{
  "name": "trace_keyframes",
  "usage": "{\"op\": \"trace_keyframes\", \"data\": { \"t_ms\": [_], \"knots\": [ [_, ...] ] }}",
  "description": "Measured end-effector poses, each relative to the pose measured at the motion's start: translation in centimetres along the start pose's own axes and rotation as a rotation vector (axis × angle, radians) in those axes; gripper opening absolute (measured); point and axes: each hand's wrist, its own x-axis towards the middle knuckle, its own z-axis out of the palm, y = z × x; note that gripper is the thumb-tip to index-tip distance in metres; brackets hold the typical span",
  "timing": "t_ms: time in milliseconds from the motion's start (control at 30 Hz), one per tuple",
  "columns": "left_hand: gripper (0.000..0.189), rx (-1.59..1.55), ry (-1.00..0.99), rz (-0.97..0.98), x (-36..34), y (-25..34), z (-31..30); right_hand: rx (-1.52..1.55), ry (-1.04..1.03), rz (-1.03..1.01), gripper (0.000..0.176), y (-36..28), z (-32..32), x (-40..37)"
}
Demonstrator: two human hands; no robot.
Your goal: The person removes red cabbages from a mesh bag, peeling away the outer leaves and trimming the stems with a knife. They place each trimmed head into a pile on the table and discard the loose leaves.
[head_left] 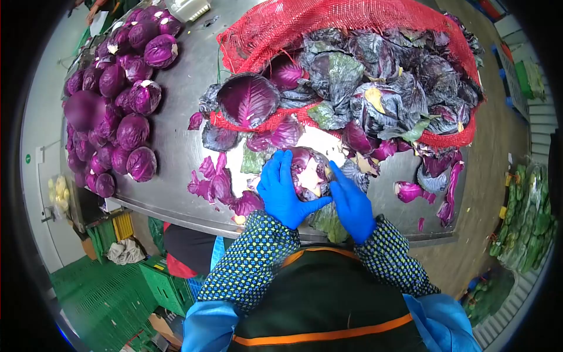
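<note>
A red cabbage (306, 171) with a pale, cut-looking patch on top sits on the white board (319, 139) in front of me. My left hand (285, 192), in a blue glove, steadies it from the left, fingers along its side and thumb stretched across the near side. On the right, my right hand (352, 204), gloved too, has its index finger pointing forward against the cabbage. Its other fingers are curled under, and what they hold is hidden. Loose purple leaves (218, 179) lie left of the board, and a dark green leaf (329, 222) lies below the cabbage.
A red mesh bag (352, 16) full of untrimmed cabbages (384, 97) lies open beyond the board. Peeled red cabbages (134, 130) are heaped on the left of the metal table (182, 100). Green crates (167, 287) stand below left; leaf scraps (413, 191) lie at right.
</note>
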Motion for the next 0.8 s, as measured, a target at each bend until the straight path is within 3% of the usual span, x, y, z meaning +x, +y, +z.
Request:
{"op": "trace_keyframes", "data": {
  "t_ms": [100, 167, 200, 233, 333, 400, 433, 500, 567, 600, 633, 667, 700, 767, 800],
  "knots": [
    [0.113, -0.024, 0.076, -0.019, -0.8, -0.3, 0.8, 0.186, -0.091, 0.119, 0.044, 0.7, 0.6, 2.2],
    [0.109, -0.034, 0.136, -0.009, -0.6, -0.1, 1.2, 0.025, 0.019, 0.086, 0.044, 2.6, 0.7, 4.0],
    [0.106, -0.036, 0.133, -0.023, -0.5, 0.2, 1.3, -0.019, -0.039, 0.253, 0.044, 2.6, -0.1, 5.3],
    [0.104, -0.038, 0.123, -0.036, -0.5, 0.5, 1.5, 0.141, 0.009, 0.096, 0.042, 3.9, -0.1, 6.1],
    [0.098, -0.039, 0.127, -0.056, -0.4, 1.0, 1.7, 0.181, -0.092, 0.140, 0.041, 4.5, -1.0, 7.4],
    [0.097, -0.025, 0.124, -0.036, -0.7, 1.4, 1.6, -0.003, -0.058, 0.153, 0.042, 6.6, -0.9, 8.2],
    [0.095, -0.011, 0.209, 0.064, -2.0, 0.9, 2.3, -0.452, -0.048, -0.124, 0.045, 15.8, 0.3, 9.8],
    [0.091, -0.007, 0.287, 0.095, -5.4, 0.4, 2.3, -0.128, -0.150, 0.222, 0.050, 10.7, -1.2, 9.1],
    [0.087, -0.155, 0.308, 0.065, -7.1, 0.0, 0.8, -0.013, -0.052, 0.231, 0.043, 5.7, -1.6, 7.0],
    [0.082, -0.142, 0.173, 0.100, -6.9, -0.5, -1.7, -0.016, -0.118, 0.084, 0.038, 4.0, -2.2, 6.4],
    [0.083, -0.127, 0.236, 0.191, -6.2, -0.4, -2.9, -0.013, -0.189, -0.060, 0.034, 2.6, -2.3, 6.0],
    [0.085, -0.161, 0.071, 0.187, -5.7, -1.7, -2.4, 0.155, -0.215, 0.090, 0.027, 1.5, -2.1, 6.5],
    [0.087, -0.196, -0.086, 0.192, -5.6, -2.5, -2.0, 0.356, -0.019, 0.142, 0.026, 1.2, -1.3, 7.2],
    [0.089, -0.235, -0.098, 0.136, -5.7, -2.8, -1.5, 0.519, 0.080, 0.351, 0.032, -0.3, -1.6, 8.0],
    [0.087, -0.273, -0.036, 0.042, -5.7, -2.8, -0.5, 0.537, 0.116, 0.236, 0.038, -0.9, -1.6, 7.5]
  ]
}}
